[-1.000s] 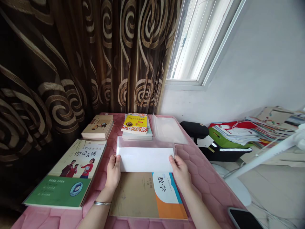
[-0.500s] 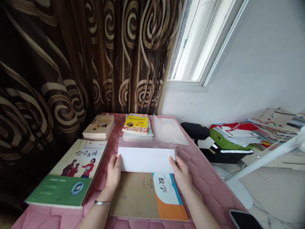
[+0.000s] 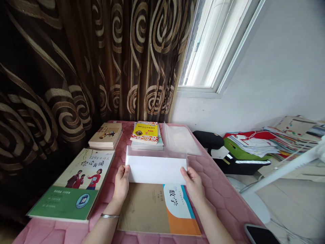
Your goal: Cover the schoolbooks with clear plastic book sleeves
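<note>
A clear plastic book cover [image 3: 156, 151] with a white paper panel [image 3: 156, 169] is stretched between my hands. My left hand [image 3: 122, 181] pinches its left edge, thumb on top. At the right edge, my right hand [image 3: 194, 183] grips it the same way. Just below lies a maths textbook [image 3: 144, 210] turned sideways, tan with an orange and blue end; its upper part is hidden by the panel. Whether the panel is joined to the plastic or lies inside it, I cannot tell.
To the left are a large green-and-cream book [image 3: 73, 183] and a stack of tan books [image 3: 106, 134]. A yellow book [image 3: 146, 131] tops a pile at the back, beside more clear covers [image 3: 180, 137]. A phone [image 3: 260, 234] lies at the front right, near a white stand [image 3: 284, 173].
</note>
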Demonstrator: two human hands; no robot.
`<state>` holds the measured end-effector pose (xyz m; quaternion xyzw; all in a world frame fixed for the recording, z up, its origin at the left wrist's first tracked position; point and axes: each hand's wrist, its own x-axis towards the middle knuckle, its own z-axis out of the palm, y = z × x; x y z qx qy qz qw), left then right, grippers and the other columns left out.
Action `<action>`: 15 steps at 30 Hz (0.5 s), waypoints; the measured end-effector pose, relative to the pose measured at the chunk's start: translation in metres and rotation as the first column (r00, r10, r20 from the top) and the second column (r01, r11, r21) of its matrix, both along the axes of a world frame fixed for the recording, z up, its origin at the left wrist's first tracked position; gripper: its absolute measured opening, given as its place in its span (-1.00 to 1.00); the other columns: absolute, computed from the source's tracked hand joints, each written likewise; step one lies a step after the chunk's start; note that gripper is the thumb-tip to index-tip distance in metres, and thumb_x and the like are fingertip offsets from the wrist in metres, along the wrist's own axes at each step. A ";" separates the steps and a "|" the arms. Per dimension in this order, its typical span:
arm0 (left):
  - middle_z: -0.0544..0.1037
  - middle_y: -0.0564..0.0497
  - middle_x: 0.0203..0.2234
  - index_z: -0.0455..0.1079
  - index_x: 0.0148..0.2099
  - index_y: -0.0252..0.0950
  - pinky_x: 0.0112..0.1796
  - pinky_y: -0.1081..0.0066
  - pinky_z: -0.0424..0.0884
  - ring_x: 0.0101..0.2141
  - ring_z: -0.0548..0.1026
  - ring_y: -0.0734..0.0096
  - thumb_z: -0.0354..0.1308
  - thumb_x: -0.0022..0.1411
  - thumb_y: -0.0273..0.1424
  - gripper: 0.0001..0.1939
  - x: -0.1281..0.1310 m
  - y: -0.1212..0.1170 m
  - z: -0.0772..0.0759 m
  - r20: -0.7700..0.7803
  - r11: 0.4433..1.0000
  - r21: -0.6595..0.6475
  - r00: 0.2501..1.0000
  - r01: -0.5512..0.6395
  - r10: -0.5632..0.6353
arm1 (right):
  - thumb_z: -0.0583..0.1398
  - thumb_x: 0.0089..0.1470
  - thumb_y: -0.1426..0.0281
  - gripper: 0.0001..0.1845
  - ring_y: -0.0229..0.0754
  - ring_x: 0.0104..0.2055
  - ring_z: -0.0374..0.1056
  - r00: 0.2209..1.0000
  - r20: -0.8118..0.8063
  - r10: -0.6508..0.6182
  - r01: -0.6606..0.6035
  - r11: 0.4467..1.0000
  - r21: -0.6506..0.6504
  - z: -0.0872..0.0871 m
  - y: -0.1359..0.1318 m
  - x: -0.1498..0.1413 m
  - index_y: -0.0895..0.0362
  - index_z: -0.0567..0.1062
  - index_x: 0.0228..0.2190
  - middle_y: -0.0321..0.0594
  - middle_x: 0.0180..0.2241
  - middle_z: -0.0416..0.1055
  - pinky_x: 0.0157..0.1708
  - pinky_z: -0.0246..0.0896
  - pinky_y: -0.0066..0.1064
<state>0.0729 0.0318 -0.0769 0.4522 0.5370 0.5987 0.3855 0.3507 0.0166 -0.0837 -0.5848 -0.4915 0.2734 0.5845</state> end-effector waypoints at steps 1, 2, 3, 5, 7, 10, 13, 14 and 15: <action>0.25 0.14 -0.55 0.19 -0.46 -0.24 -0.42 0.47 0.14 -0.47 0.19 0.45 0.09 0.10 0.08 -0.53 0.000 -0.001 0.002 -0.001 1.000 0.000 1.000 -0.005 0.005 | 0.16 -0.04 -0.11 -0.50 -0.23 -0.54 0.19 1.000 -0.012 0.011 -0.011 1.000 -0.012 0.001 0.000 0.000 0.08 0.35 -0.55 -0.32 -0.60 0.30 -0.59 0.09 -0.46; 0.25 0.14 -0.56 0.19 -0.47 -0.24 -0.43 0.47 0.13 -0.48 0.19 0.45 0.09 0.10 0.08 -0.52 0.001 -0.002 0.003 -0.003 1.000 -0.001 1.000 -0.009 0.009 | 0.16 -0.04 -0.11 -0.50 -0.23 -0.54 0.18 0.999 -0.028 0.024 -0.024 0.999 -0.026 0.002 0.000 0.000 0.08 0.34 -0.56 -0.32 -0.60 0.30 -0.59 0.08 -0.46; 0.25 0.14 -0.57 0.19 -0.47 -0.24 -0.43 0.47 0.13 -0.48 0.20 0.45 0.09 0.09 0.08 -0.53 0.001 -0.003 0.005 -0.005 1.000 0.000 1.000 -0.011 0.011 | 0.17 -0.04 -0.11 -0.50 -0.23 -0.54 0.17 0.999 -0.042 0.031 -0.033 0.999 -0.039 0.003 -0.001 -0.001 0.09 0.33 -0.56 -0.32 -0.60 0.30 -0.58 0.08 -0.46; 0.27 0.13 -0.57 0.22 -0.46 -0.24 -0.43 0.47 0.14 -0.47 0.22 0.43 0.11 0.07 0.08 -0.53 0.001 -0.004 0.006 -0.003 1.000 0.008 1.000 -0.012 0.012 | 0.17 -0.04 -0.10 -0.49 -0.23 -0.54 0.17 0.999 -0.050 0.018 -0.021 0.999 -0.050 0.005 -0.001 -0.002 0.09 0.32 -0.57 -0.31 -0.59 0.30 -0.58 0.09 -0.45; 0.31 0.11 -0.55 0.26 -0.44 -0.25 -0.42 0.46 0.16 -0.46 0.25 0.41 0.13 0.05 0.07 -0.54 0.001 -0.003 0.005 0.008 1.000 0.018 1.000 -0.011 0.011 | 0.17 -0.06 -0.11 -0.49 -0.22 -0.53 0.18 0.999 -0.047 0.008 -0.010 0.998 -0.056 0.008 -0.003 -0.003 0.09 0.32 -0.58 -0.30 -0.59 0.31 -0.56 0.10 -0.44; 0.33 0.10 -0.54 0.26 -0.43 -0.25 -0.42 0.46 0.17 -0.46 0.25 0.42 0.13 0.07 0.06 -0.54 0.000 0.000 -0.001 0.020 1.000 0.022 1.000 -0.016 0.016 | 0.17 -0.06 -0.11 -0.49 -0.20 -0.52 0.20 0.998 -0.052 0.018 -0.021 0.998 -0.057 0.012 -0.005 -0.004 0.08 0.33 -0.56 -0.30 -0.58 0.32 -0.54 0.12 -0.43; 0.31 0.11 -0.54 0.24 -0.44 -0.26 -0.41 0.46 0.18 -0.46 0.23 0.44 0.12 0.10 0.05 -0.55 -0.001 0.003 -0.007 0.017 1.000 0.024 1.000 -0.018 0.018 | 0.19 -0.04 -0.07 -0.54 -0.17 -0.48 0.24 0.995 -0.091 0.046 -0.051 0.997 -0.052 0.014 -0.007 -0.005 0.09 0.38 -0.49 -0.29 -0.54 0.35 -0.51 0.15 -0.43; 0.31 0.11 -0.54 0.23 -0.44 -0.26 -0.41 0.46 0.18 -0.46 0.23 0.45 0.12 0.10 0.05 -0.55 -0.001 0.004 -0.008 0.018 1.000 0.022 1.000 -0.017 0.016 | 0.19 -0.04 -0.06 -0.56 -0.16 -0.46 0.25 0.993 -0.107 0.054 -0.059 0.997 -0.050 0.014 -0.007 -0.005 0.09 0.39 -0.48 -0.28 -0.52 0.36 -0.50 0.16 -0.43; 0.30 0.11 -0.54 0.23 -0.44 -0.26 -0.41 0.46 0.18 -0.46 0.23 0.45 0.12 0.10 0.05 -0.54 -0.002 0.004 -0.009 0.021 1.000 0.021 1.000 -0.015 0.014 | 0.20 -0.03 -0.04 -0.57 -0.15 -0.45 0.26 0.991 -0.121 0.059 -0.065 0.997 -0.047 0.013 -0.008 -0.004 0.08 0.40 -0.46 -0.27 -0.51 0.37 -0.49 0.16 -0.42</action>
